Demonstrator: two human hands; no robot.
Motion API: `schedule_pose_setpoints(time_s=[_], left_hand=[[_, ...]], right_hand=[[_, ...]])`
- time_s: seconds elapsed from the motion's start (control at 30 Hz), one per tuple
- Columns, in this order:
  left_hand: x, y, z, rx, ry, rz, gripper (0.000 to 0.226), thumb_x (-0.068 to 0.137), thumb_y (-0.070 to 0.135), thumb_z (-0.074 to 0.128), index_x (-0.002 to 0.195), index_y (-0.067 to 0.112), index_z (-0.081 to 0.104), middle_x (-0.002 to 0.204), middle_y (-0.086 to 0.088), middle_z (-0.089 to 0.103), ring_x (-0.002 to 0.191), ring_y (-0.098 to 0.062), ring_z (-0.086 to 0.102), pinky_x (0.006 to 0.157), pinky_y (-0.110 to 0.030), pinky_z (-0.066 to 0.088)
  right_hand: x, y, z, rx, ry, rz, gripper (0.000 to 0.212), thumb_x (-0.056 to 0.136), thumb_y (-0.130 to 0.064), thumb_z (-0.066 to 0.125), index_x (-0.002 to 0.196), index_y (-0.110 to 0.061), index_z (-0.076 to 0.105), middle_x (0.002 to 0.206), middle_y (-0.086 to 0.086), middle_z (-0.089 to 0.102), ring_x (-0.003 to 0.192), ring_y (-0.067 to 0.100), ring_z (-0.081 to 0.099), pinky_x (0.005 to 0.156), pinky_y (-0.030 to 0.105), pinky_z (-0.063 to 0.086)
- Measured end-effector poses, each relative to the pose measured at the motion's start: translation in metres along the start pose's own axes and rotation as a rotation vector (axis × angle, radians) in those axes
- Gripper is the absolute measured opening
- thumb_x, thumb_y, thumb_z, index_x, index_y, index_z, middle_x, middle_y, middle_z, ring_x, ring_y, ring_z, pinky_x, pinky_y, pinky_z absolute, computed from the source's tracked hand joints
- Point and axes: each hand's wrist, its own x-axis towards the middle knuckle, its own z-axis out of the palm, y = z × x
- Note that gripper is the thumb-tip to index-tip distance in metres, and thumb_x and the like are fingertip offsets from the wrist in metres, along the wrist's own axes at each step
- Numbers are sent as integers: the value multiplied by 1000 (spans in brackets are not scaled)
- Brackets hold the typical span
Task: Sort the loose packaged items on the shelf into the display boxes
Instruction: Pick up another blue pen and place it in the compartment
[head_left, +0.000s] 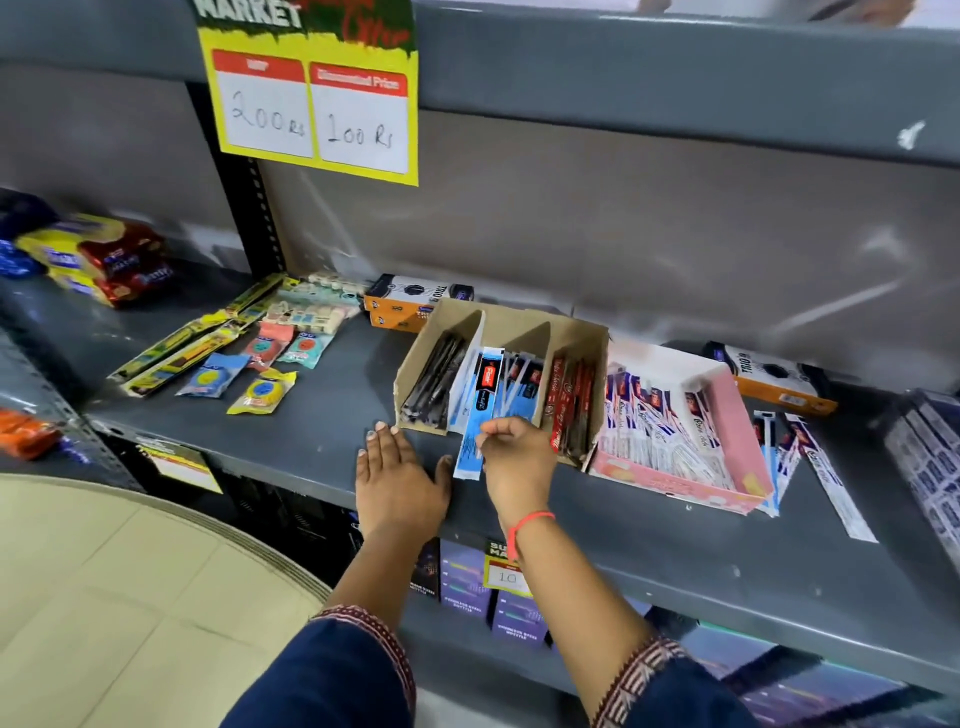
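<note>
Navy sleeves (332, 675) — patterned cuffs, orange wristband (527, 522)

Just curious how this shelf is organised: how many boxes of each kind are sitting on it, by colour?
Brown cardboard display box with dividers: 1
Pink display box: 1
Orange-and-black boxes: 3, two stacked at the back left and one at the right
Total: 5 boxes
The right hand holds a blue packet at the brown box's middle compartment.

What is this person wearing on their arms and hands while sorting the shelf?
Both hands are bare, with no gloves or rings visible. The left hand comes out of a dark navy fabric sleeve edged with a maroon and white patterned band. The right hand has a matching sleeve and a thin orange-red thread bracelet at the wrist.
</note>
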Motion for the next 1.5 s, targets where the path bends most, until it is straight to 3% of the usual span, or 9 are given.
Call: schedule_pose_setpoints(time_s=[0.23,0.47,0.7,0.83,1.0,1.17,1.27,1.4,1.5], left_hand=[[2,-1,6,-61,55,2,76,92,49,30,145,0,5,156,-18,3,144,-27,1,117,-36,0],[3,-2,9,-87,81,6,77,91,48,31,144,1,3,156,-18,3,144,-26,0,117,-35,-2],[3,-2,10,-103,90,6,77,90,49,31,145,2,3,156,-16,3,144,-25,0,117,-35,-2],[1,-2,8,-95,83,8,77,90,47,31,144,1,4,156,-18,5,144,-26,2,117,-36,-1],[-1,-1,6,-72,71,25,75,91,45,34,143,-2,8,155,-21,7,144,-28,5,117,-38,2],[-2,2,2,-23,24,3,75,91,44,33,143,-4,8,155,-22,7,144,-30,5,118,-39,2],[-6,8,-1,-17,-19,-26,76,92,46,30,143,-4,4,155,-22,4,144,-30,2,118,-40,1],[-22,24,2,6,-55,-54,81,91,52,27,143,-3,0,155,-21,0,144,-31,-1,118,-41,1],[-38,43,10,-4,-46,-66,84,90,56,25,144,-3,-2,156,-20,-1,144,-30,-2,117,-41,-1]], right_hand=[[27,-6,22,-288,66,-55,37,86,8,40,113,0,64,120,19,65,112,31,61,91,29,47],[48,-20,19,-606,57,-65,27,88,2,44,109,6,59,116,25,65,108,37,63,83,38,52],[57,-22,21,-732,-49,-34,35,93,-5,39,124,5,52,131,23,54,120,34,53,94,35,45],[45,-20,20,-798,34,-159,32,90,0,41,118,2,56,135,17,44,108,31,61,79,28,41],[12,-16,3,-705,54,-338,37,86,2,42,116,-6,62,131,13,48,109,32,60,88,31,39],[0,-9,-60,-370,331,-553,32,77,8,47,101,-6,63,105,14,55,86,31,58,76,31,43],[16,-5,-123,-241,505,-465,31,79,14,41,103,5,59,101,15,51,91,26,50,81,29,36],[39,12,-200,-245,791,-233,31,80,14,40,107,11,56,112,33,57,106,41,53,85,33,32],[49,27,-231,-294,752,-87,34,80,13,41,110,11,55,117,34,56,112,42,51,90,39,36]])
